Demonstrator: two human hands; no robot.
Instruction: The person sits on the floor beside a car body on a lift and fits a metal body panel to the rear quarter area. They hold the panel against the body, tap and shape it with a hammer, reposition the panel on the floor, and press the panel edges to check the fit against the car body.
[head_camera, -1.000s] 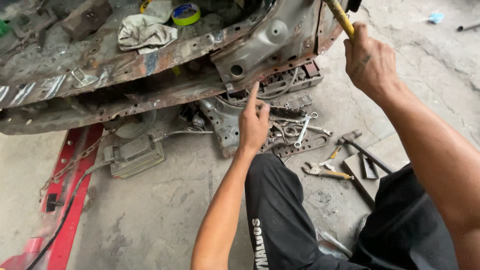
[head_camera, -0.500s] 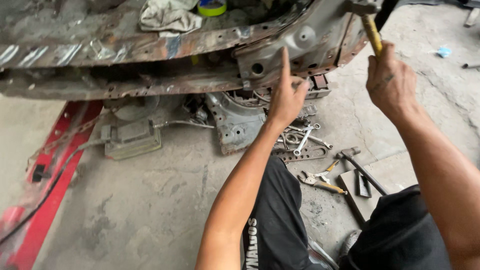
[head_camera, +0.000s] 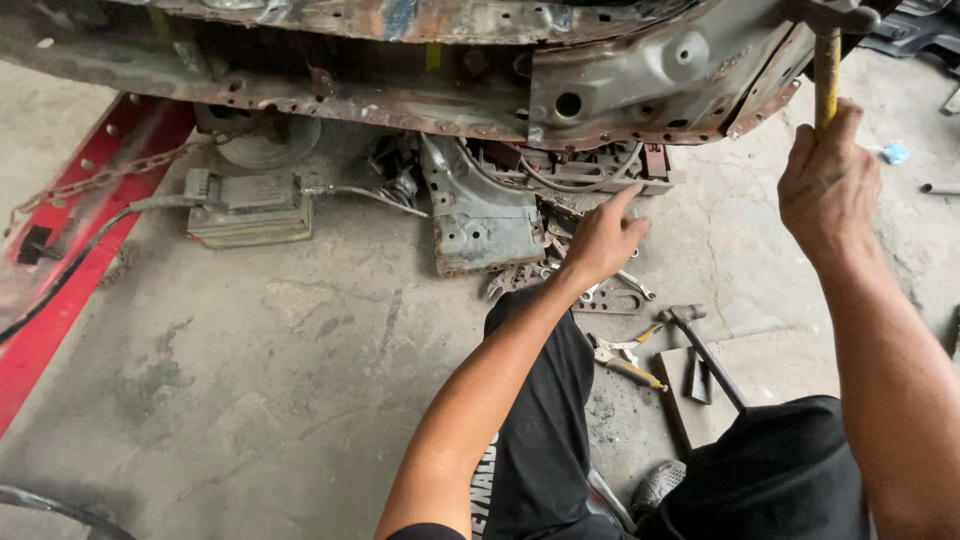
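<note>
Since half a second earlier your left hand had dropped away from the rusty car panel, where its forefinger had pointed at the metal, and it now hung lower, in front of the heap of metal parts on the concrete floor. Its fingers were loosely spread and held nothing, the forefinger reaching up and right toward the panel's lower edge. Your right hand had stayed raised at the right, its fingers wrapped tight round the yellow handle of a hammer; the handle ran straight up from your fist, and the head sat at the top edge of view, just beside the panel's right end. Below your left hand lay wrenches, pliers and a second hammer with a dark handle, close to your knees. Further left a grey box with a cable sat on the floor beside a red frame.
</note>
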